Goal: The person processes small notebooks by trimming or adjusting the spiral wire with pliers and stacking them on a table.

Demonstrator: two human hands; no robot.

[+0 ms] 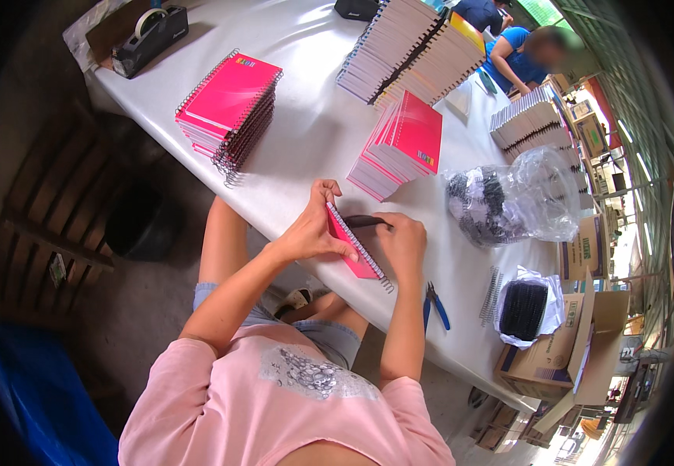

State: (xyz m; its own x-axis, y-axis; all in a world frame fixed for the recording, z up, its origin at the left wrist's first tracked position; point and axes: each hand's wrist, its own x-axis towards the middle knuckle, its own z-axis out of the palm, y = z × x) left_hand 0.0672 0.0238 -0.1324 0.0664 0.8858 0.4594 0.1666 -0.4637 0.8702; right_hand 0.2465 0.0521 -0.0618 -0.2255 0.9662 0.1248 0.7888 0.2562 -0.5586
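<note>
Where the white table (306, 132) runs to its far left corner, a black tape dispenser (151, 35) sits beside a crumpled plastic sheet that the picture's rim cuts off. Next comes one stack of pink spiral notebooks (230, 109), wire bindings already in; how many lie in it cannot be counted. The left hand (314, 229) clasps a single pink notebook (350, 245) from above, thumb and fingers pinching its upper end. This notebook stands on edge at the near side of the table, thin, bright pink, with a white wire spiral along the edge that shows. The right hand (403, 241) is curled around a dark, slim tool (364, 221), most of it hidden in the fist, its tip meeting the notebook's binding. Behind the hands leans a second pink stack (403, 147), and farther back a long slanted row of white-edged books (411, 46), too dense to count. Blue-handled pliers (434, 304) lie just right of the right forearm. One clear bag of dark coils (512, 198) follows, then loose wire spirals (492, 295) and a cardboard box (554, 346) holding more black coils. Far right, two people bend over more stacks, partly cut off.
</note>
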